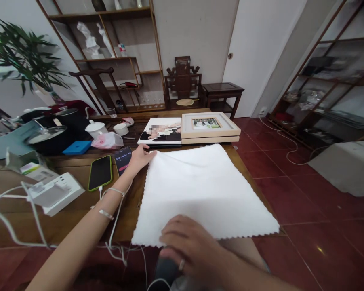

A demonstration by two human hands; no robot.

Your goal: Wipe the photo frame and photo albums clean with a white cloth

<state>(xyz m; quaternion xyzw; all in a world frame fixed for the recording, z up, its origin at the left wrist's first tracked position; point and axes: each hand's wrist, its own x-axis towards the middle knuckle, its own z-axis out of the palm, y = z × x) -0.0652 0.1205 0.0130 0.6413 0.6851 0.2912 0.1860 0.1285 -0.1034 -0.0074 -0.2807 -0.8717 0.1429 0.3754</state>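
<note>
Head view. White cloth (200, 186), scalloped edge, spread nearly flat on the wooden bench (124, 226); faint crease running from its far left corner. Near edge lies close to the near side of the bench.

Left hand (141, 158): at the far left corner of the cloth, thumb reaching onto it, other fingers partly curled beside it. Whether this grip is clamped on the fabric, cannot tell. Bracelets on the wrist.

Right hand (192, 246): over the near edge of the cloth, blurred, fingers bent, ring on one finger. State of this grip: cannot tell; the hand itself hides the contact.

Surroundings: phone with a running timer (121, 161) just left of the left hand, partly covered by it; green-cased phone (99, 173) further left, white cable plugged in. Beyond the cloth, photo print (163, 133) on the left, touching or just beside the pale wooden frame (210, 135) on the right. Far left: blue box (76, 147), plastic bag (107, 140), white lidded cup (96, 129). Opened white box (60, 192) nearer, at left.
</note>
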